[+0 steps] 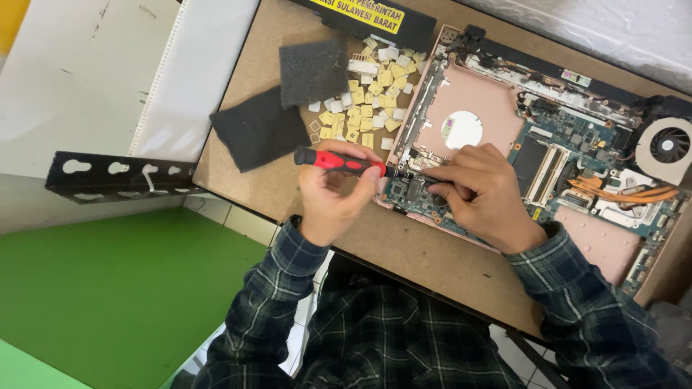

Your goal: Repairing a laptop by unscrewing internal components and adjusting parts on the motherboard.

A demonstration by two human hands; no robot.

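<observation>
Head view: the left hand (pixel 333 193) has its grip pinched around the red-and-black handle of a screwdriver (pixel 339 161), fingers curled over the top and thumb beneath. The screwdriver lies nearly level, its handle just off the left edge of the opened laptop base (pixel 605 241) and its dark shaft running across that edge onto the near-left corner of the exposed circuit board (pixel 577 140). The right hand (pixel 484 196) rests on that same corner of the laptop base, its grip pressed together around the shaft near the tip; the tip itself is hidden under the fingers, so which screw or part it meets cannot be told.

The laptop base acts as an open shell: inside it sit the circuit board, a pink metal plate with a round silver disc (pixel 462 130) behind the right hand, copper heat pipes (pixel 620 193) to the right of that hand, and a round cooling fan (pixel 669 146) at the far right corner.

Left of the laptop base, on the brown surface (pixel 418 248), lies a loose heap of yellowed keyboard keycaps (pixel 369 94), with two dark foam pads (pixel 285 101) beside them. Behind the keycaps lies a long black battery pack (pixel 375 20) with a yellow label. Further left, off the surface, a black slotted metal bracket (pixel 119 176) stands over a green floor (pixel 122 295).
</observation>
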